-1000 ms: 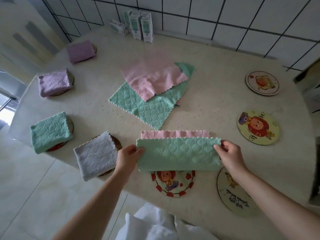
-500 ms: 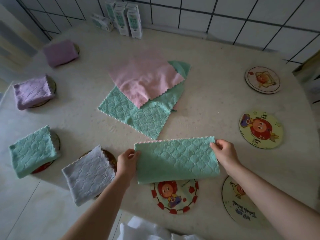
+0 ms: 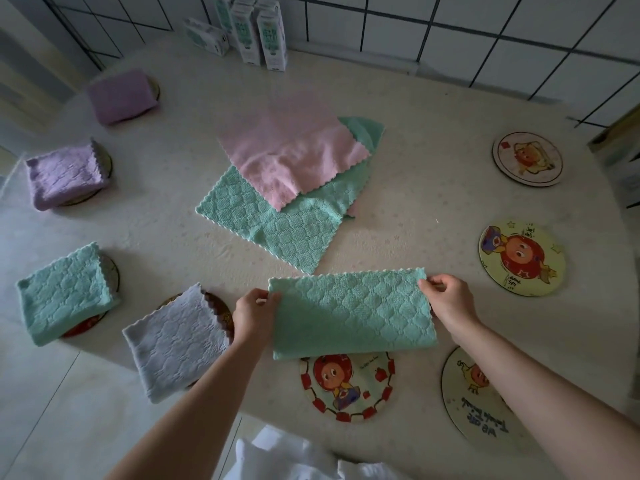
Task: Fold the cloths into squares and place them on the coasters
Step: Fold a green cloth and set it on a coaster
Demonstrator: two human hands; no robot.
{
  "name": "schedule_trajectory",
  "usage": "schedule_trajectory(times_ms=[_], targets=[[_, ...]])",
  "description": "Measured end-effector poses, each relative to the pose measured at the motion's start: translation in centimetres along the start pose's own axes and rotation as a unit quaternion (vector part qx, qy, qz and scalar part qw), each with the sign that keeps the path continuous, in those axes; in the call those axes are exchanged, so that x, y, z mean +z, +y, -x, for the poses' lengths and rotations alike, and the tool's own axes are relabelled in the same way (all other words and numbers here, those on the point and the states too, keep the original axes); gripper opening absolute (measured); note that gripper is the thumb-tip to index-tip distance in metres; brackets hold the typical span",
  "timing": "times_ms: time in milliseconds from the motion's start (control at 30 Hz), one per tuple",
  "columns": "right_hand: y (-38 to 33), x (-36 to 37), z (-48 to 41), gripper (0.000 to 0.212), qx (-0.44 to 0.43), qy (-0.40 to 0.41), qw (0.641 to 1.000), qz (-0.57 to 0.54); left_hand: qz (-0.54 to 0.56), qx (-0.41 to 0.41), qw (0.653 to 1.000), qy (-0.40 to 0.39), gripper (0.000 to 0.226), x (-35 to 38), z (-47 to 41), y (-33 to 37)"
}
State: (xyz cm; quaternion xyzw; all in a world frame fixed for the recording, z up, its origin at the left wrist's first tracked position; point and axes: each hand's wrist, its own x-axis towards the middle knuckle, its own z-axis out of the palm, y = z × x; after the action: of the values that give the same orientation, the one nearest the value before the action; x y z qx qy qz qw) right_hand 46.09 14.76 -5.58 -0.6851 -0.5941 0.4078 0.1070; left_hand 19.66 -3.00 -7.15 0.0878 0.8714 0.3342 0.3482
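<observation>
A green cloth (image 3: 351,313), folded in half into a long rectangle, lies near the table's front edge. My left hand (image 3: 254,315) pinches its upper left corner and my right hand (image 3: 446,299) pinches its upper right corner. Its lower edge overlaps the top of a red-bordered cartoon coaster (image 3: 348,388). A flat pink cloth (image 3: 291,155) lies over a flat green cloth (image 3: 277,223) in the middle of the table. At the left, folded cloths sit on coasters: grey (image 3: 176,344), green (image 3: 64,292), lilac (image 3: 65,174) and purple (image 3: 121,97).
Three bare coasters lie at the right: one at the front edge (image 3: 476,393), a yellow one (image 3: 521,259) and a white one (image 3: 526,159). Several small cartons (image 3: 259,32) stand at the back by the tiled wall. White fabric (image 3: 294,459) shows below the table edge.
The pink inner strip that showed above the green half is now covered: the fold has closed flush. Both hands stay at the cloth's upper corners.
</observation>
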Motion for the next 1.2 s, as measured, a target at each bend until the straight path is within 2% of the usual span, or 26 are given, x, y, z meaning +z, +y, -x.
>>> schedule_trajectory(times_ms=[167, 233, 300, 367, 433, 500, 600, 700, 800, 1033, 1133, 1200], targets=[[0.7, -1.1, 0.0, 0.010, 0.009, 0.002, 1.000, -0.016, 0.022, -0.001, 1.000, 0.019, 0.020, -0.6, 0.0, 0.0], [1.1, -1.8, 0.8, 0.012, -0.004, -0.004, 1.000, -0.014, 0.032, 0.009, 0.999, 0.018, 0.018, -1.3, 0.7, 0.1], [1.4, -2.7, 2.1, 0.018, -0.083, 0.012, 0.995, 0.054, 0.001, 0.053, 0.998, 0.025, 0.015, -2.1, 1.7, 0.3], [1.5, -3.1, 3.8, 0.027, -0.188, 0.019, 0.973, 0.132, -0.060, 0.138, 0.987, 0.051, 0.016, -2.5, 3.3, 0.3], [1.7, -3.0, 5.8, 0.035, -0.252, -0.010, 0.951, 0.181, -0.120, 0.221, 0.966, 0.064, 0.021, -1.9, 5.3, -0.1], [2.1, -2.2, 7.7, 0.040, -0.308, -0.044, 0.924, 0.222, -0.178, 0.311, 0.932, 0.044, 0.026, -0.5, 7.5, -0.9], [2.9, -0.5, 10.1, 0.050, -0.398, -0.089, 0.867, 0.286, -0.250, 0.466, 0.847, -0.050, 0.034, 2.3, 10.2, -2.7], [3.8, 0.6, 10.9, 0.062, -0.452, -0.095, 0.817, 0.346, -0.336, 0.505, 0.786, -0.121, 0.056, 4.3, 11.6, -4.3], [4.4, 0.7, 10.8, 0.072, -0.463, -0.093, 0.796, 0.379, -0.404, 0.498, 0.759, -0.114, 0.066, 5.1, 12.0, -5.4], [6.8, -1.8, 9.6, 0.088, -0.450, -0.101, 0.779, 0.425, -0.431, 0.450, 0.777, -0.087, 0.069, 3.6, 11.0, -8.2], [7.3, -2.3, 9.1, 0.089, -0.450, -0.113, 0.772, 0.434, -0.411, 0.426, 0.803, -0.063, 0.065, 2.1, 11.0, -9.3], [7.2, -2.1, 8.9, 0.081, -0.462, -0.108, 0.763, 0.439, -0.399, 0.398, 0.824, -0.049, 0.065, 1.3, 10.9, -9.9]])
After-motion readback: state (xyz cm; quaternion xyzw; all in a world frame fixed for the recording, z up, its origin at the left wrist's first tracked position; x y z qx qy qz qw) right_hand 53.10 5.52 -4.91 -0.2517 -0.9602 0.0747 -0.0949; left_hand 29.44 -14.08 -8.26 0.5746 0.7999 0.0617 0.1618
